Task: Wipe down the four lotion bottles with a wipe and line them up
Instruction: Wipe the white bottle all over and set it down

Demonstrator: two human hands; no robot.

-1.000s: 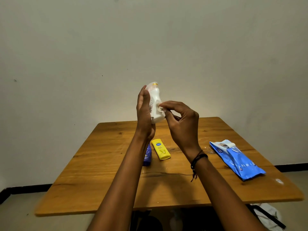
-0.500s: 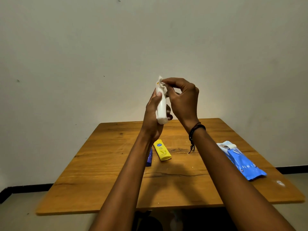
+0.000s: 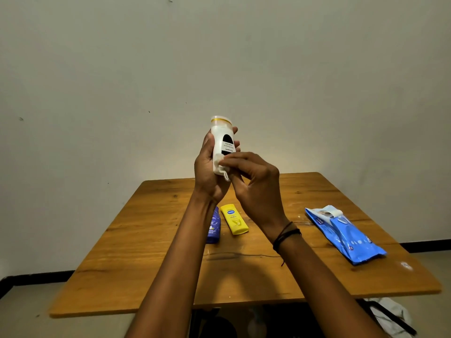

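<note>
The left hand [image 3: 210,167] is wrapped around a white bottle [image 3: 222,142], holding it upright and raised well above the table [image 3: 151,259], cap at the top; the palm cradles the left side and the fingertips show past the right edge. The right hand [image 3: 256,189] is pinched on a small white wipe [image 3: 220,165] and presses it against the lower part of the bottle, so the two hands meet at the bottle; both are closed, one on the bottle and one on the wipe.

Two more bottles lie flat near the middle of the table: a blue bottle [image 3: 214,226], partly hidden by the left forearm, and a yellow bottle [image 3: 234,222] just to its right. A fourth bottle is not visible. A blue pack of wipes [image 3: 346,234] lies well apart on the right side, its flap open.

Judging from this, wiping is under way on one bottle and lining up has not begun.

The risks look modest but real; the bottle is smooth and held high, and a damp wipe may slicken it, so a loose left grip could let it slip and fall on the bottles beneath; the wipe is bunched small, so parts of the label side and the cap may be missed; the open pack could dry out.
</note>
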